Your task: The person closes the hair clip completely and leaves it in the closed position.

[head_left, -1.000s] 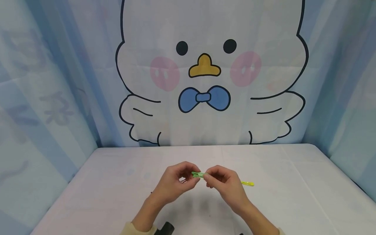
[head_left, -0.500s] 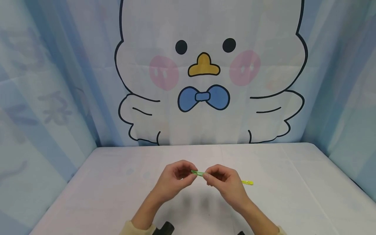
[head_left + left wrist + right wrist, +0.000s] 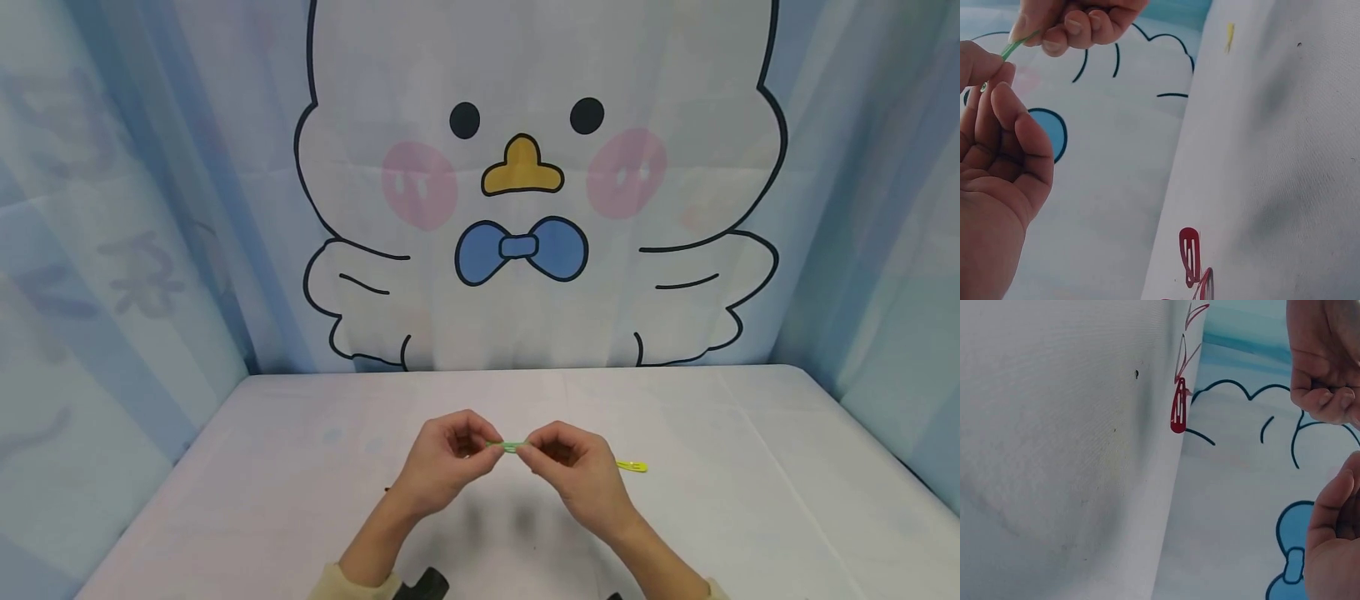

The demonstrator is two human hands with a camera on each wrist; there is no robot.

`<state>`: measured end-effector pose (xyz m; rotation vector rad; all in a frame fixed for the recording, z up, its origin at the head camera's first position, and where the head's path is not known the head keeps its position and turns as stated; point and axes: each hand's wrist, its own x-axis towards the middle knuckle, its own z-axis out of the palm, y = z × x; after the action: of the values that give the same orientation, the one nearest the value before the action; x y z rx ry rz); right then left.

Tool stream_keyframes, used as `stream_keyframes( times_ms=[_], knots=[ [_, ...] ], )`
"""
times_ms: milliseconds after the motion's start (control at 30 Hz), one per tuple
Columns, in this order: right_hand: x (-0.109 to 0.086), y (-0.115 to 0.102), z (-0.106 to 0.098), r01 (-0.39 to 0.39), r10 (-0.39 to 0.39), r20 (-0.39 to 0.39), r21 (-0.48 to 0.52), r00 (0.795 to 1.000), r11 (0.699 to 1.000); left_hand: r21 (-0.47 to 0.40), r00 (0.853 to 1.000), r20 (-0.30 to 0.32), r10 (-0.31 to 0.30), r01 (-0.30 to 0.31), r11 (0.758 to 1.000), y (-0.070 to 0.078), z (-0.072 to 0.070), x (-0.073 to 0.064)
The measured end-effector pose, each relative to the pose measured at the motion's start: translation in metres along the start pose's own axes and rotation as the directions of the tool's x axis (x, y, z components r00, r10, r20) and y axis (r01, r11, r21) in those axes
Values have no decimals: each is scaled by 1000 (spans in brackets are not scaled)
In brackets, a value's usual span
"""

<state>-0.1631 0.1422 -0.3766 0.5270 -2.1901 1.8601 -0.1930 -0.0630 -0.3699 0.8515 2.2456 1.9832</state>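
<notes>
A green snap hair clip [image 3: 512,447] is held up over the table between both hands, seen edge-on as a thin strip. My left hand [image 3: 444,454] pinches one end between thumb and forefinger. My right hand [image 3: 577,475] pinches the other end the same way. The left wrist view also shows the green hair clip [image 3: 1015,45] as a slim line between the fingertips, its ends partly covered. In the right wrist view the fingertips and the clip lie out of frame or hidden. A yellow hair clip [image 3: 632,467] lies on the table, partly hidden behind the right hand.
Several red hair clips lie on the white table [image 3: 750,500]; one flat red clip [image 3: 1189,253] shows plainly, and others stand splayed beside it. A printed curtain [image 3: 525,317] hangs behind the table's far edge. Black wrist gear [image 3: 423,583] sits below the left forearm.
The green hair clip looked splayed into two prongs a second ago and now appears as one thin, nearly flat strip. Both hands stay almost in place, with the left thumb and forefinger drawn closer together.
</notes>
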Motion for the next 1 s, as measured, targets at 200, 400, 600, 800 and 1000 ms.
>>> stream_keyframes(
  times_ms=[200,400,600,800,1000],
  knots=[
    [0,1,1,23,-24,-29,-40,999,999,16,1000,-12,-16,16,1000,-1,1,0],
    [0,2,1,47,-49,-40,-54,998,997,43,997,-52,-49,51,998,-1,5,1],
    [-1,2,3,12,-16,-55,-75,998,997,71,995,-70,-65,70,995,-1,7,0],
    [-1,0,4,-102,98,-49,-82,994,991,65,992,-73,-102,107,992,-2,7,1],
    [0,5,3,-54,51,-31,-120,998,991,34,988,-84,-129,132,991,-3,7,1]
  ],
)
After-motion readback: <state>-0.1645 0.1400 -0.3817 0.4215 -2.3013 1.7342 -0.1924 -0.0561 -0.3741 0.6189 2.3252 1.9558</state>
